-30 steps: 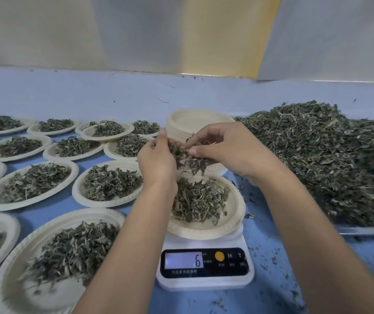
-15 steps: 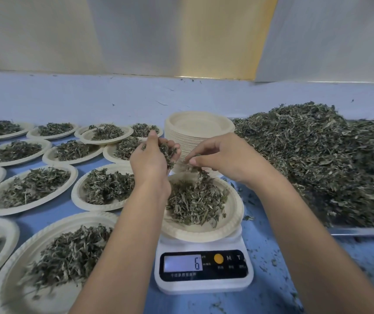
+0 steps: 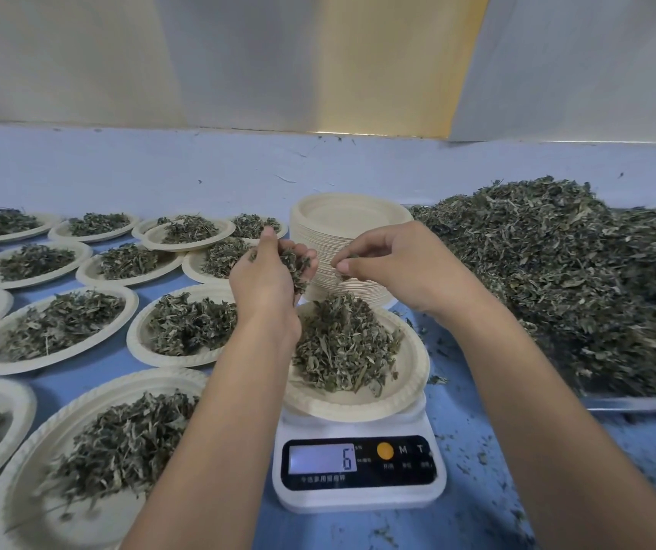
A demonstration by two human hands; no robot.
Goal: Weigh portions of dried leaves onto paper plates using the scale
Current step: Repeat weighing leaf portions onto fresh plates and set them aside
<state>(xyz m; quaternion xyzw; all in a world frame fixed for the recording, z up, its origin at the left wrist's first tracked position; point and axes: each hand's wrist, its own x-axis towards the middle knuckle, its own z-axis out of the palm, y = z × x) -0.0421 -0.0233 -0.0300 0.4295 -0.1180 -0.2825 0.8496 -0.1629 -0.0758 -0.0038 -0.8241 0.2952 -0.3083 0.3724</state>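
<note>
**Topping up the plate on the scale**

Head view: my left hand [image 3: 266,283] was cupped around a clump of leaves [image 3: 296,267], held just above the far-left edge of the paper plate [image 3: 409,391] on the scale [image 3: 358,496]. My right hand [image 3: 393,267] hovered beside it over the plate's far rim, thumb and forefinger pinching a few leaf bits [image 3: 340,276]. The portion of dried leaves [image 3: 342,343] lay heaped in the plate below both hands, with my left wrist crossing its left side. The display [image 3: 322,459] read 6. Behind my hands stood the stack of empty plates [image 3: 350,216]. The loose leaf heap [image 3: 576,279] spread to my right and the filled plates [image 3: 56,323] to my left, on the blue table [image 3: 457,422].
</note>
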